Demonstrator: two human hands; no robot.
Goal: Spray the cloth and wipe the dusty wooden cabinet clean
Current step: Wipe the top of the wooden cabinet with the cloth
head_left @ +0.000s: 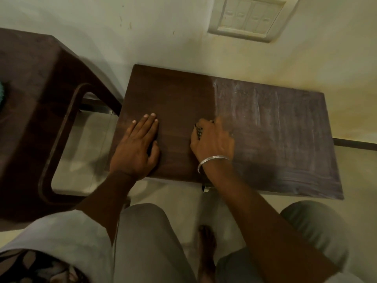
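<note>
knees (142, 237) up front | left hand (135, 149) flat on cabinet (177, 103) | right hand (212, 139) bunched round cloth (199, 130), dusty side right

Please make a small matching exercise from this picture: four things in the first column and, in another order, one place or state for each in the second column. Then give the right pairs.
Things:
1. left hand
2. right hand
3. switch panel
4. right half of the cabinet top

Places or states:
A. on the wall
B. closed on a dark cloth
C. grey and streaked with dust
D. flat on clean dark wood

Pairs: 1-D, 2-B, 3-A, 4-C
</note>
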